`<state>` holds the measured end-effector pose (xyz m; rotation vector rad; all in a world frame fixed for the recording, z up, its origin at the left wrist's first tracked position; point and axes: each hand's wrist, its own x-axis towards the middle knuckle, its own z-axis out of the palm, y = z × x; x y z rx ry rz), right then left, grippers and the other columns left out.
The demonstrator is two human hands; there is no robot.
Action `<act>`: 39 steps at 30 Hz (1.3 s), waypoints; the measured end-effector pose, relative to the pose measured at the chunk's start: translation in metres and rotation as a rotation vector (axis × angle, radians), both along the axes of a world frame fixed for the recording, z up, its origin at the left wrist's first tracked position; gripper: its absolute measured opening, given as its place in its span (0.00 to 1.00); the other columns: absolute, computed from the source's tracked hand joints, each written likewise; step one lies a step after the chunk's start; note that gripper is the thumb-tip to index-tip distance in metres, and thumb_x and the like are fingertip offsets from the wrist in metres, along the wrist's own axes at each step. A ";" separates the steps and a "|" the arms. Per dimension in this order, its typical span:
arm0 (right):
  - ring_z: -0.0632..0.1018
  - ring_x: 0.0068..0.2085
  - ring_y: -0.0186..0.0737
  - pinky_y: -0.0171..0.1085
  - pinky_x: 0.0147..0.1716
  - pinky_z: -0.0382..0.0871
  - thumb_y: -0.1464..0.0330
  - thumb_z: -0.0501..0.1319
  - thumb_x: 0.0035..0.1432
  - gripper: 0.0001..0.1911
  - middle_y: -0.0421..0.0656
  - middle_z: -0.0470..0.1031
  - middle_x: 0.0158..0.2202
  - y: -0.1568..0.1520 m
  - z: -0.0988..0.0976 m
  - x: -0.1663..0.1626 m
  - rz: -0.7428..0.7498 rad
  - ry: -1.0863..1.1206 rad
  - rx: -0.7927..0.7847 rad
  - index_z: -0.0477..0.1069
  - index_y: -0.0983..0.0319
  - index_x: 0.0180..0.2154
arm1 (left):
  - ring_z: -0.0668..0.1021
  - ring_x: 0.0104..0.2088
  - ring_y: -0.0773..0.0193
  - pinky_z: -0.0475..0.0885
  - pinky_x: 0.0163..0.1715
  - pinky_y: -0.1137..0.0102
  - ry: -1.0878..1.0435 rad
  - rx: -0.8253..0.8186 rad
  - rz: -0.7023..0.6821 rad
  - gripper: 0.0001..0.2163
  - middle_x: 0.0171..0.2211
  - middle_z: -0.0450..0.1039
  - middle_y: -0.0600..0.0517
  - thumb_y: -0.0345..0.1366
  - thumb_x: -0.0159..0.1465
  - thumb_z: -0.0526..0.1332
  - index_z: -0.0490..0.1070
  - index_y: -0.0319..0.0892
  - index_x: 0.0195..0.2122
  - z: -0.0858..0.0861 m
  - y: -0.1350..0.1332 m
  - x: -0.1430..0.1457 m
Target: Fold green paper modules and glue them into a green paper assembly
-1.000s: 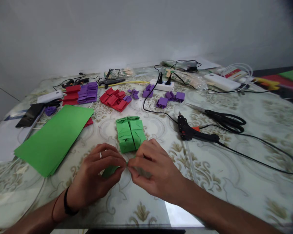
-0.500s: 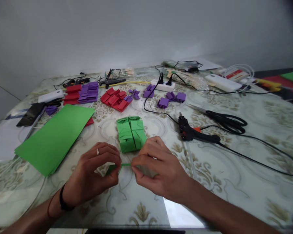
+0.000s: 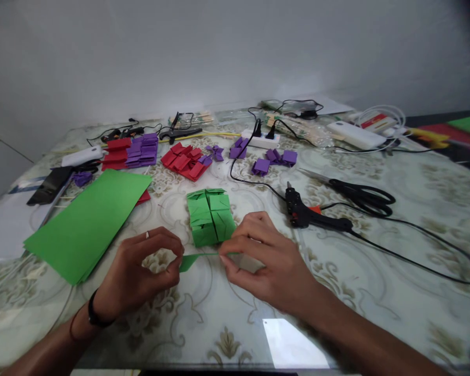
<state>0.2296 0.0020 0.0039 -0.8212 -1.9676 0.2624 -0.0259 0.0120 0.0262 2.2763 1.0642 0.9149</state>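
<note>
A narrow piece of green paper point(image 3: 190, 259) is stretched between my two hands, just above the table and seen nearly edge-on. My left hand point(image 3: 151, 266) pinches its left end between thumb and forefinger. On the other side, my right hand point(image 3: 260, 256) pinches it with thumb and fingertips, and a bit of green shows past those fingers. Right behind the strip lie folded green paper pieces point(image 3: 210, 216) set side by side in a block. A stack of flat green sheets point(image 3: 90, 224) rests to the left of my left hand.
At the right are a black glue gun point(image 3: 313, 214) with its cord and black-handled scissors point(image 3: 360, 196). Folded red pieces point(image 3: 185, 161) and purple pieces point(image 3: 261, 166) sit farther back. Behind them stand a white power strip point(image 3: 260, 139) and pliers point(image 3: 178, 133). A black phone point(image 3: 50, 185) lies left.
My hands have moved apart, the left one leftward and the right one slightly right and up. More of the green paper shows between them.
</note>
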 end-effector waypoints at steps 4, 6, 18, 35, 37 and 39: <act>0.77 0.32 0.40 0.46 0.40 0.70 0.78 0.64 0.64 0.09 0.39 0.76 0.30 0.003 0.006 0.009 -0.050 0.018 -0.018 0.75 0.57 0.36 | 0.82 0.30 0.62 0.76 0.34 0.70 -0.007 0.037 0.053 0.09 0.31 0.82 0.56 0.24 0.61 0.65 0.75 0.48 0.33 0.002 0.006 -0.006; 0.77 0.32 0.40 0.45 0.40 0.71 0.77 0.65 0.64 0.08 0.39 0.75 0.30 0.004 0.007 0.012 -0.083 0.018 -0.034 0.76 0.57 0.36 | 0.81 0.29 0.63 0.75 0.32 0.70 -0.022 0.061 0.092 0.08 0.30 0.81 0.57 0.24 0.61 0.65 0.75 0.48 0.33 0.001 0.009 -0.007; 0.85 0.32 0.41 0.33 0.20 0.70 0.66 0.67 0.66 0.07 0.42 0.86 0.33 0.002 0.005 0.008 -0.060 0.166 -0.546 0.82 0.58 0.44 | 0.85 0.39 0.62 0.80 0.40 0.70 -0.125 -0.016 0.095 0.06 0.39 0.83 0.53 0.26 0.67 0.65 0.76 0.45 0.39 -0.015 0.007 -0.005; 0.87 0.36 0.41 0.35 0.30 0.82 0.70 0.67 0.65 0.10 0.45 0.86 0.44 -0.002 -0.009 0.000 -0.094 0.211 -0.529 0.79 0.58 0.48 | 0.86 0.44 0.63 0.83 0.41 0.73 -0.519 -0.685 -0.029 0.12 0.49 0.83 0.50 0.30 0.67 0.72 0.80 0.48 0.50 -0.023 0.007 0.000; 0.87 0.39 0.41 0.37 0.35 0.83 0.71 0.68 0.64 0.21 0.44 0.85 0.45 -0.001 -0.011 -0.001 -0.088 0.264 -0.585 0.73 0.56 0.58 | 0.86 0.45 0.63 0.83 0.43 0.73 -0.525 -0.677 -0.051 0.13 0.48 0.84 0.50 0.29 0.67 0.72 0.81 0.49 0.51 -0.024 0.007 0.000; 0.85 0.42 0.41 0.39 0.41 0.83 0.71 0.68 0.63 0.28 0.42 0.83 0.42 0.001 -0.012 0.000 -0.045 0.324 -0.640 0.68 0.54 0.62 | 0.86 0.45 0.63 0.84 0.43 0.73 -0.508 -0.665 -0.057 0.13 0.49 0.84 0.50 0.29 0.67 0.71 0.81 0.49 0.52 -0.025 0.007 0.000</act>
